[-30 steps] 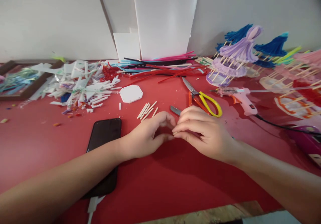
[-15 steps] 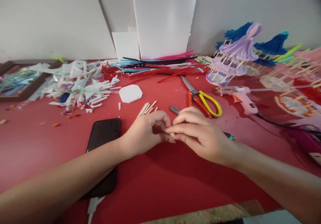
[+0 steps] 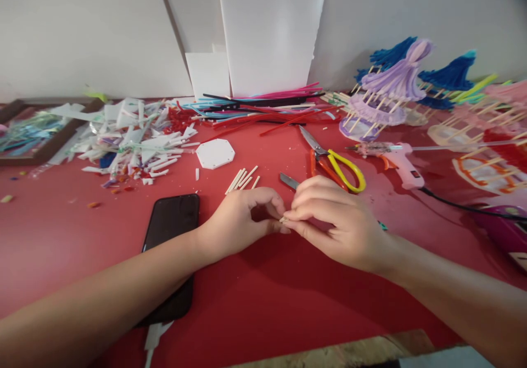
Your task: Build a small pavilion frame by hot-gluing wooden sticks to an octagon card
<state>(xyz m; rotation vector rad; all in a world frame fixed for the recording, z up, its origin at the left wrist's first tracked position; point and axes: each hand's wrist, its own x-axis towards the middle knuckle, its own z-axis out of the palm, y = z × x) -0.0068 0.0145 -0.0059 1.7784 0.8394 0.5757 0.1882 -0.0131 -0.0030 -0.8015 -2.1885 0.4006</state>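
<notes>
My left hand (image 3: 242,219) and my right hand (image 3: 335,219) meet above the middle of the red table. Pinched between the fingertips of both are short pale wooden sticks (image 3: 283,219); only their small ends show, the rest being hidden by fingers. Just beyond my left hand lie several loose wooden sticks (image 3: 242,179). A cutter blade (image 3: 288,180) pokes out from behind my right hand, which covers most of the tool. Farther back rests a white octagonal board (image 3: 215,154) with small holes along its rim.
Scissors (image 3: 348,170) and a pink glue gun (image 3: 405,165) lie right of centre. Carousel-like models (image 3: 395,82) stand at the back right. A phone (image 3: 171,225) is under my left forearm. Pipe cleaners (image 3: 255,107) and white scraps (image 3: 132,137) lie along the back.
My right fingers have shifted slightly and less of the sticks' ends shows between the hands. The view has moved a little; a loose stick beyond my left hand is more exposed.
</notes>
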